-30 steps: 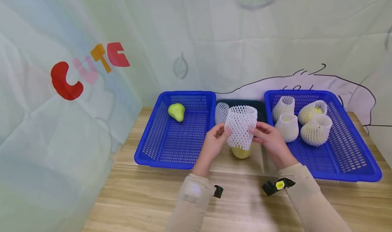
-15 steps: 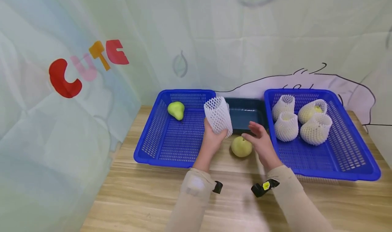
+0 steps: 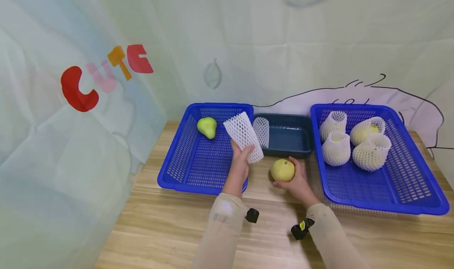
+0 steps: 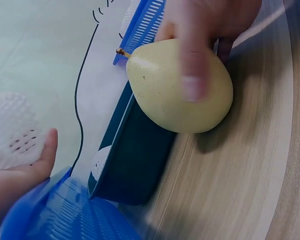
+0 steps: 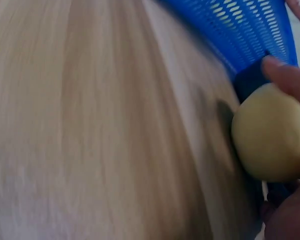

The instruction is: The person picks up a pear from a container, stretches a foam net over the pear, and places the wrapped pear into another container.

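Note:
My left hand (image 3: 239, 164) grips a white foam net sleeve (image 3: 244, 137), which tilts up and left over the right side of the left basket. With thumb and fingers curled round it, my right hand (image 3: 298, 182) holds a pale yellow pear (image 3: 282, 170) in front of the dark green tray. The pear's stem shows in the left wrist view, where the pear (image 4: 165, 95) appears just off the table with the thumb across it. In the right wrist view the pear (image 5: 272, 132) sits between thumb and fingers. Another foam net sleeve (image 3: 261, 131) lies in the tray's left end.
The left blue basket (image 3: 170, 158) holds one green pear (image 3: 207, 127). In the right blue basket (image 3: 418, 174) stand several pears in foam nets (image 3: 371, 152). Between the baskets sits the dark green tray (image 3: 289, 137), against the curtain (image 3: 248, 64).
Both hands held the net sleeve before; my right hand let go of it and took hold of the pear on the table. My left hand has moved left with the sleeve.

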{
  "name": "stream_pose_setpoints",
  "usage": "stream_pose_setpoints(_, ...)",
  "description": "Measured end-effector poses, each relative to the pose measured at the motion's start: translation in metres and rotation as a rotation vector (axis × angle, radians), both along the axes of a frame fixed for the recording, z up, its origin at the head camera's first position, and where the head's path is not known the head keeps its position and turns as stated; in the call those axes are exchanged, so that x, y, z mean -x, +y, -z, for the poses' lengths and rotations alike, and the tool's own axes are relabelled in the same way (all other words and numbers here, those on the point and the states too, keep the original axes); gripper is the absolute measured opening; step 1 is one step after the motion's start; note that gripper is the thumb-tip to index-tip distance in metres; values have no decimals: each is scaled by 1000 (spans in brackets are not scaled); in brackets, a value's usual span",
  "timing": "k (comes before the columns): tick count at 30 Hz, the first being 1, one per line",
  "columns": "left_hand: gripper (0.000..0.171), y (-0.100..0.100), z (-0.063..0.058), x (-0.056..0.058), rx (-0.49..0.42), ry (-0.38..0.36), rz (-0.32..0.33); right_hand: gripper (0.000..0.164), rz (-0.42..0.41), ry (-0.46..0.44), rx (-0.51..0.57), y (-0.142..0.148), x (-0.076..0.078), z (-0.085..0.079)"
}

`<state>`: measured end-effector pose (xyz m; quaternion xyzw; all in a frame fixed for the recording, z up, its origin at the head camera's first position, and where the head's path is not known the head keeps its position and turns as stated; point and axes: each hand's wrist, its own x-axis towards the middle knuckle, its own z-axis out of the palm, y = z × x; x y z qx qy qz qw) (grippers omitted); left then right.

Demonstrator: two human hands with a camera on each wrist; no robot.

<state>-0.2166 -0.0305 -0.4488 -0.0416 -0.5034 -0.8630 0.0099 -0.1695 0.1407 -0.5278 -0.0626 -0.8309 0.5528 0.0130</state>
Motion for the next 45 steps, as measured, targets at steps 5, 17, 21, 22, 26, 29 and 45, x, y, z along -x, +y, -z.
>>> stream_pose_setpoints(5, 65, 0, 0, 0, -44, 3, -25, 99, -7, -4, -72, 2, 0, 4)
stream_pose_setpoints(17, 53, 0, 2, 4, 45, -57, -12, 88, -2, -83, 155, 5, -3, -5)
stream_pose_setpoints(21, 46, -1, 0, 4, 28, -73, -18, 86, -35, -102, 224, 2, -7, -16)
stream_pose_setpoints(22, 45, -2, 0, 4, 18, -74, -27, 85, -53, -104, 244, 1, -8, -19)
stream_pose_setpoints(26, 45, -2, 2, 6, -70, -63, -63, 82, -139, -89, 331, -4, -12, -31)
stream_pose_setpoints(29, 45, -1, 3, 6, -126, -74, -76, 81, -201, -85, 391, -9, -14, -36)
stream_pose_setpoints(45, 51, 1, 5, 4, 100, 0, 6, 79, -209, -62, 502, -30, -4, -57)
